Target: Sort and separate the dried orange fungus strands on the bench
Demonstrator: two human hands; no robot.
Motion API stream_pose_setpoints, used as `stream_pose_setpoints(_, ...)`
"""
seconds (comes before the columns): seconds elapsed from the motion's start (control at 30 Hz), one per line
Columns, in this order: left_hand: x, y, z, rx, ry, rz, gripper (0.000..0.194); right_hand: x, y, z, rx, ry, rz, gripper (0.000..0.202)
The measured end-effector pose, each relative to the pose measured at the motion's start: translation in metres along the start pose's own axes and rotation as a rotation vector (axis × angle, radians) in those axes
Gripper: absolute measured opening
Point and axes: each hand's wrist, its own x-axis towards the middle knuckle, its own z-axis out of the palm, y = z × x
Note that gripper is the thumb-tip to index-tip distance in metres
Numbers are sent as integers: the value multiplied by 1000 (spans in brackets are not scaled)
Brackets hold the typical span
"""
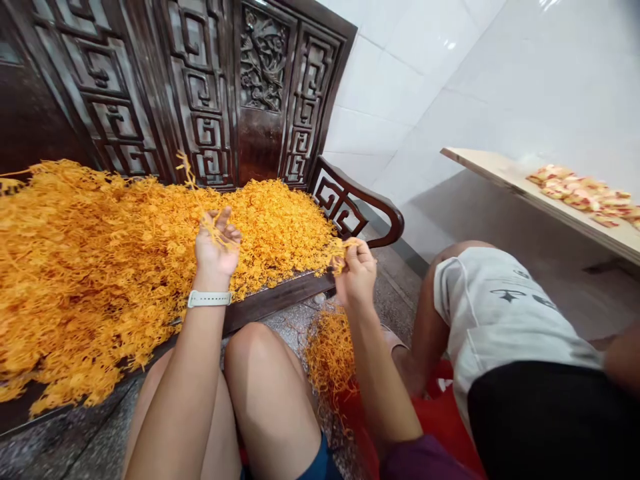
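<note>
My left hand, with a pale watch strap at its wrist, is raised palm up over the bench, its fingers loosely curled around a thin orange strand that sticks up beyond the fingertips. To the right, my right hand pinches a small bunch of orange strands near the bench's front corner. Behind both hands spreads a big heap of curly orange pieces; their material is unclear. A smaller tangle of orange strands lies low beside my right forearm, partly hidden by it.
The heap rests on a dark carved wooden bench with a curved armrest. At right sits another person in pale shorts, close to my right arm. Above them, a wooden board carries several red-and-cream packets.
</note>
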Motion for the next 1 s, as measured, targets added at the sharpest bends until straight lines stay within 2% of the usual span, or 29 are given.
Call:
stream_pose_setpoints(0.1,-2,-3,2,69,-19,-55,27,-2,-6,-10,-12,-24,93,20)
stream_pose_setpoints(0.2,-4,-17,2,89,-93,-111,21,-10,-4,-8,29,-130,263,17)
stream_pose_setpoints(0.33,-8,-36,0,150,-132,-166,17,-21,6,7,26,-295,376,36)
stream_pose_setpoints(0.4,-12,-44,0,187,-140,-170,16,-24,13,16,-104,-383,369,47)
stream_pose_setpoints(0.47,-15,-50,0,199,-144,-171,15,-25,21,24,-288,-446,298,51)
stream_pose_setpoints(0.57,-19,-59,0,234,-149,-172,11,-24,36,34,-524,-468,155,36)
stream_pose_setpoints(0.63,-19,-63,-1,276,-166,-186,13,-21,46,40,-634,-460,94,35)
stream_pose_setpoints(0.73,-18,-62,-2,322,-222,-219,29,-14,57,46,-717,-451,-39,31)
stream_pose_setpoints(0.8,-16,-58,-1,350,-249,-234,34,-9,61,47,-687,-453,-115,30)
stream_pose_setpoints(0.87,-15,-53,-1,390,-255,-228,36,-5,63,44,-610,-452,-101,31)
stream_pose_setpoints(1.0,-12,-44,-1,482,-260,-172,44,-3,61,28,-442,-389,111,34)
